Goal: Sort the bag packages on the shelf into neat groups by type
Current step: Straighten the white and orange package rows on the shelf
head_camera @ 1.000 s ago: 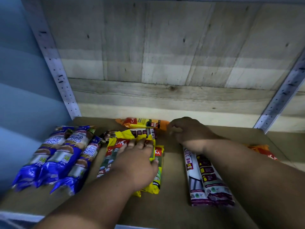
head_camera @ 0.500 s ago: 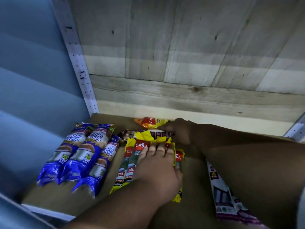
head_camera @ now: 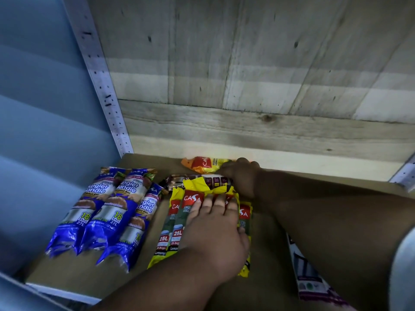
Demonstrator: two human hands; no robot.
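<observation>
Blue packs [head_camera: 105, 212]: three. Left hand [head_camera: 215, 230] flat on yellow packs [head_camera: 177, 221]; right hand [head_camera: 242, 176] unclear.

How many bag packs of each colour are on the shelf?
Blue packs: 3
Yellow packs, partly under the left hand: at least 3
Orange pack, by the right hand: 1
Dark brown pack: 1
White-and-purple pack: at least 1
Total: at least 9
</observation>
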